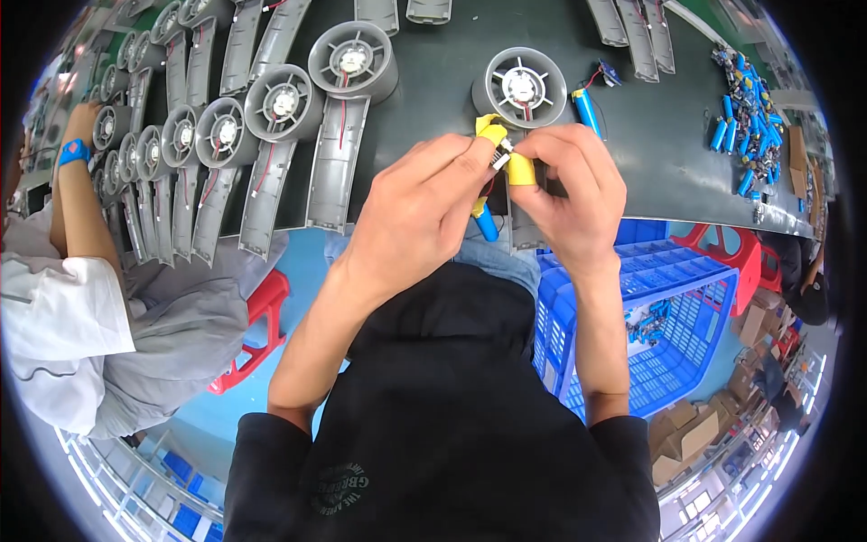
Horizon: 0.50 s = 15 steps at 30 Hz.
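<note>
Both hands' fingers pinch yellow tape: left hand (424, 203), right hand (571, 194), tape (508, 155).

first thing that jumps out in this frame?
Dead centre, the left hand and right hand meet over the dark table, pinching a yellow piece with a blue cylinder hanging beneath it. Upper left, a fanned row of grey fan housings with long curved handles fills the table, a co-worker's arm with a blue wristband beside it. A pile of blue cylinders lies upper right, and a blue crate stands below the table.
</note>
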{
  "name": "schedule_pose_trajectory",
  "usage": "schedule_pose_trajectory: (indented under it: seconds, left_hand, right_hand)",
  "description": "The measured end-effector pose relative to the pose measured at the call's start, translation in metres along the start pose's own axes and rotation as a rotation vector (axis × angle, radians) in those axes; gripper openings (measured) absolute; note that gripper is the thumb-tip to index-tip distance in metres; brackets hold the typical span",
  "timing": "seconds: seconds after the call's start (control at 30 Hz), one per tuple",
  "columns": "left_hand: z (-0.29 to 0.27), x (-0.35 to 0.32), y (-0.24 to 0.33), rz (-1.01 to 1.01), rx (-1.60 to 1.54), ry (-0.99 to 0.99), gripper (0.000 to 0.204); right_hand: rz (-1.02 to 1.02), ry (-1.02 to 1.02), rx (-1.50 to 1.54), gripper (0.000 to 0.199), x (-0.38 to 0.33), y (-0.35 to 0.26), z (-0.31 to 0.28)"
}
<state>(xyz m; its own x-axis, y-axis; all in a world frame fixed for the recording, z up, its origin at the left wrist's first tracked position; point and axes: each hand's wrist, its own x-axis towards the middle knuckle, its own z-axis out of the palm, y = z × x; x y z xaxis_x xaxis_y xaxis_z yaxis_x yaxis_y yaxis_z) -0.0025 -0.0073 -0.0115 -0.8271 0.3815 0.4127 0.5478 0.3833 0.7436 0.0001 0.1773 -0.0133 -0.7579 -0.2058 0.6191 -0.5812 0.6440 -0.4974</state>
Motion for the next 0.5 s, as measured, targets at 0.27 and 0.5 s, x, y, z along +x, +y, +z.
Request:
schedule_pose_trajectory:
  seconds: [0.27, 0.5]
  left_hand:
    - [-0.0014, -0.0002, -0.0021, 0.003, -0.043, -0.01, 0.027]
    - [-0.0046, 0.0013, -0.0041, 0.068, -0.02, -0.005, 0.03]
  right_hand:
    - [0.035, -0.016, 0.002, 0.029, 0.0002, -0.0016, -0.0016]
    - [0.016, -0.029, 0.026, 0.028, -0.0007, -0.0032, -0.0024]
